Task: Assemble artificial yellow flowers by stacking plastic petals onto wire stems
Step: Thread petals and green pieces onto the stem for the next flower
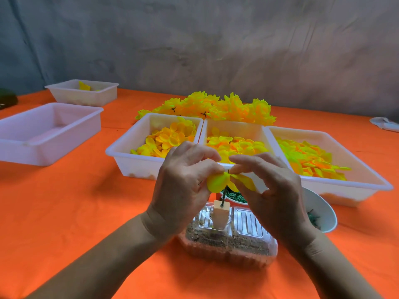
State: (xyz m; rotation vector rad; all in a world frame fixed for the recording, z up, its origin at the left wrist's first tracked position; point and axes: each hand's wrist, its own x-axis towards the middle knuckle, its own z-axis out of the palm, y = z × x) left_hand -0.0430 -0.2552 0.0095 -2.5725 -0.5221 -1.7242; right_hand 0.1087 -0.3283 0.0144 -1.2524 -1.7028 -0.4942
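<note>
**Thin petals, pinched at the hub**

Head view: we see both hands meet over the stem (224, 194), a dark wire standing upright in a small block (220, 214) on a clear box (228, 240). The left hand (183, 186) and right hand (274, 190) have their fingers (212, 168) curled, pinching a yellow petal (218, 182) at the wire's top. We judge the petal light, thin and floppy, likely slippery; hold it close to its centre hole, not the lobes. The wire looks bendable, so press gently. 3 trays (133, 156) of petals sit just behind, finished flowers (216, 106) beyond, on an orange worktop (75, 201) before a grey wall (216, 39).
</note>
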